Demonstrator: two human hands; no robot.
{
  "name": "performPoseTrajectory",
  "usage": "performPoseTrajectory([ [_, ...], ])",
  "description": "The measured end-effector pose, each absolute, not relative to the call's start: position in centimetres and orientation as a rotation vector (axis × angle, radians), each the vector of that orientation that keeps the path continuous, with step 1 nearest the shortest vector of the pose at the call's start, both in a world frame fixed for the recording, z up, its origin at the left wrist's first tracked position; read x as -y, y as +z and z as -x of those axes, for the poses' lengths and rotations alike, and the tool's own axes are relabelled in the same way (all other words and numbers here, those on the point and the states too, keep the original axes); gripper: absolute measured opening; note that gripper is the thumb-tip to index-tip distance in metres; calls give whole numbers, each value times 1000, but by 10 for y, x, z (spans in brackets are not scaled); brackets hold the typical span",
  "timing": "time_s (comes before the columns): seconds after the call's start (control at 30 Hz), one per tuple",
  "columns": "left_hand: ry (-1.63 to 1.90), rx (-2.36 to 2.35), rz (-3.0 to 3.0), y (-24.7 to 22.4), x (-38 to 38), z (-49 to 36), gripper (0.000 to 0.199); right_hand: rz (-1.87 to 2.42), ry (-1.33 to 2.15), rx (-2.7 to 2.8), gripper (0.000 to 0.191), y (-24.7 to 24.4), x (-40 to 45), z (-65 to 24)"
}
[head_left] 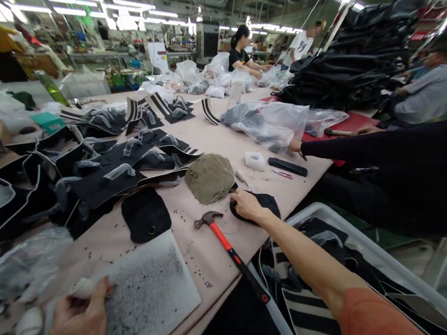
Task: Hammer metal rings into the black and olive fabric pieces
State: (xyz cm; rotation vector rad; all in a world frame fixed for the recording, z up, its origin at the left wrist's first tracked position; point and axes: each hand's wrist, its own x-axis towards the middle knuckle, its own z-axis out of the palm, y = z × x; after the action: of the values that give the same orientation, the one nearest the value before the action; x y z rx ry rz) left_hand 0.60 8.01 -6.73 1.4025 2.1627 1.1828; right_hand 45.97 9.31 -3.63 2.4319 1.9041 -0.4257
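Note:
My left hand (pixel 82 315) is closed around a short white cylindrical piece (pixel 83 287) at the bottom left, by the edge of a white board (pixel 172 274) covered in dark specks. My right hand (pixel 246 206) reaches across the table and pinches the near-left edge of a black fabric piece (pixel 270 203); its fingertips are partly hidden. Beside that hand lies an olive fabric piece (pixel 210 179) with metal rings. Another black fabric piece (pixel 146 215) with a brass eyelet rests behind the board. Between my hands, a claw hammer (pixel 234 254) with a red and black handle overhangs the table edge.
Black panels (pixel 106 182) with plastic-wrapped straps crowd the left. A clear plastic bag (pixel 268 121), a black case (pixel 287 167) and a white block (pixel 254 160) lie farther back. A plastic bin (pixel 330 213) of striped pieces stands right. A co-worker's dark sleeve (pixel 353 149) reaches in.

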Motion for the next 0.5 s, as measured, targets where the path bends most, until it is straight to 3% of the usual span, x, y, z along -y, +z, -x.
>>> performPoseTrajectory([
  [0.27,1215,-2188,-1344,-68,-81,-7,40,-2252,-411,-1974,26,-19,-98,-443],
  [0.4,1296,-2065,-1262,-76,-78,-7,42,-2217,-361,-1987,21,11,-96,-435],
  [0.5,1346,-2021,-1251,-75,-76,-11,41,-2418,-432,-2085,7,40,-97,-423],
])
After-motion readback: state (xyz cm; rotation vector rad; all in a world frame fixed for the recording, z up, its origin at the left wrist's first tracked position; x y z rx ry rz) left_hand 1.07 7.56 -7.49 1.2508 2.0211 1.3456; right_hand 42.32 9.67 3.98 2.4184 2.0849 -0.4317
